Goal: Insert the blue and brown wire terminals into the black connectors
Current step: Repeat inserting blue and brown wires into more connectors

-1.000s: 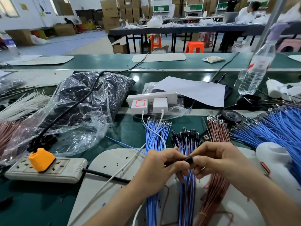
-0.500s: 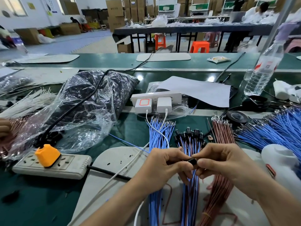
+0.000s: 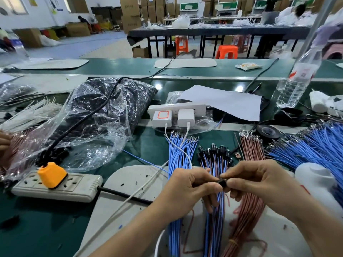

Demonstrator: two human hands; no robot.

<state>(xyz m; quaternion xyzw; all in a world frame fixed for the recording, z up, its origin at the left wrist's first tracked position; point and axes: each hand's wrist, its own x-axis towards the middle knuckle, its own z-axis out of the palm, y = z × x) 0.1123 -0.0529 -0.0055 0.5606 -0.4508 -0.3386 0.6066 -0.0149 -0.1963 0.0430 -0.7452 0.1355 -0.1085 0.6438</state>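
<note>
At the far left edge of the green surface, another person's fingers rest by a pinkish-brown wire bundle under clear plastic. Beside it spreads a sheaf of white wires, then a crumpled clear bag full of dark parts, with a black cable draped over it. In front of the bag lies a grey power strip carrying an orange plug.

Toward the middle, a white socket block holds two white chargers, and a sheet of paper lies just right of it. Nearer the person, a white mat carries three bundles side by side: loose blue wires, a finished set ending in black connectors, and loose brown wires.

The two hands meet above the finished set. The left hand pinches one end of a single black connector between thumb and forefinger, its other fingers curled. The right hand pinches the other end. Which wires run into it cannot be told against the bundle below.

Further right are a black tape roll, a water bottle and a large pile of blue wires.
</note>
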